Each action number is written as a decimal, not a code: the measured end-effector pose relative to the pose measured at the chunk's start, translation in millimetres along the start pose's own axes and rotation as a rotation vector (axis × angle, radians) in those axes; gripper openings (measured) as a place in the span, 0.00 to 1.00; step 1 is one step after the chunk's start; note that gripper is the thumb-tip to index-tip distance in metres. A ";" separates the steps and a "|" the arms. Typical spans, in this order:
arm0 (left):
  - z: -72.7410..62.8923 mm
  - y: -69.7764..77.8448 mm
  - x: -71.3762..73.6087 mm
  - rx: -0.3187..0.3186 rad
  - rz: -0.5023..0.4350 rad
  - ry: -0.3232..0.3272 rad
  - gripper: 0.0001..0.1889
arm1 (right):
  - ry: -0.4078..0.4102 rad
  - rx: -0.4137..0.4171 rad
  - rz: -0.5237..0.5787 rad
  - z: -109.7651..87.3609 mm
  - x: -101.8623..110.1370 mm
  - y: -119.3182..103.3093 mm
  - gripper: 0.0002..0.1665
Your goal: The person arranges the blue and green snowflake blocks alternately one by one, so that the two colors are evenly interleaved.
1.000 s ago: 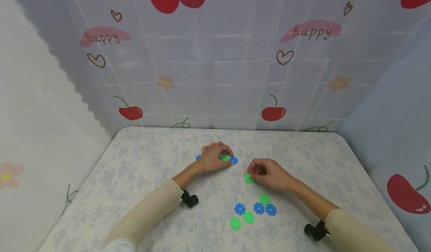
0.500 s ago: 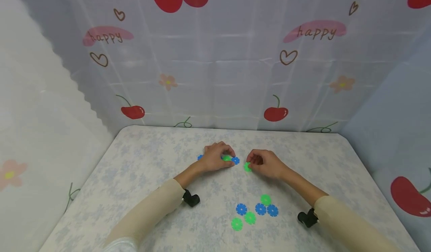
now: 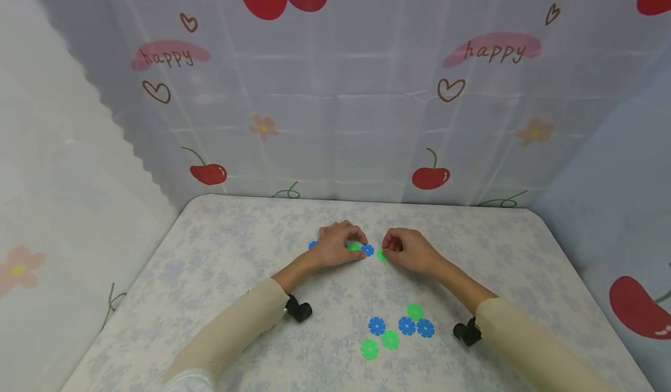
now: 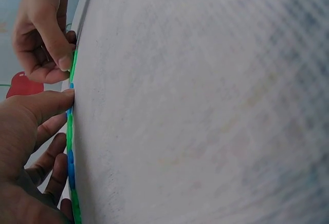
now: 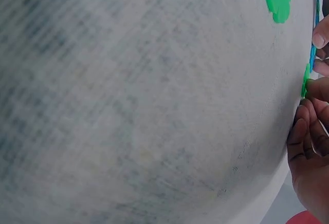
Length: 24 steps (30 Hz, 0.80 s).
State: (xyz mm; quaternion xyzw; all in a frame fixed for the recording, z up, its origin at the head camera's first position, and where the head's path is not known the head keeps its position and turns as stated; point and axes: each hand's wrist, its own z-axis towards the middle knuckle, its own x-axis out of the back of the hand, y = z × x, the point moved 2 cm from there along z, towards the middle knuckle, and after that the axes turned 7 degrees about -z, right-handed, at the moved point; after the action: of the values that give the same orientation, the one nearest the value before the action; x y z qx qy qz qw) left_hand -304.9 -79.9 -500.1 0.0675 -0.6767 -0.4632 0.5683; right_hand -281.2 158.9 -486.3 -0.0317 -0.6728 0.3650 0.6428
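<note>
Your left hand (image 3: 335, 249) pinches the end blue disc (image 3: 368, 250) between thumb and finger; an inner green disc (image 3: 353, 246) shows inside that grip, and an outer blue disc (image 3: 313, 244) peeks out past the hand's far side. Your right hand (image 3: 411, 251) pinches the held green disc (image 3: 381, 255), just beside the end blue one. Nearer you, loose discs (image 3: 390, 339), three blue and three green, lie flat on the patterned table (image 3: 272, 351). Cherry-print curtain (image 3: 335, 106) behind, tan sleeves (image 3: 230, 334) on you.
</note>
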 end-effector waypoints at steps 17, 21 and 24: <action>1.4 2.4 0.4 0.008 0.008 -0.002 0.12 | -0.017 0.022 -0.004 -0.6 1.3 -2.8 0.13; 0.9 1.8 0.2 0.004 0.006 0.000 0.12 | -0.018 0.012 0.003 -0.9 -0.1 -3.7 0.14; 0.8 1.5 -0.2 0.003 0.002 0.001 0.12 | -0.019 0.012 0.006 -1.3 -0.6 -4.6 0.14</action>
State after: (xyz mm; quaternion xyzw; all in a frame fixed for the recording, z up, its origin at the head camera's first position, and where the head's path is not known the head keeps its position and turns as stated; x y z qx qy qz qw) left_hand -304.8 -78.5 -499.1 0.0677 -0.6772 -0.4615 0.5691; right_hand -277.9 155.8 -484.6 -0.0262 -0.6765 0.3713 0.6354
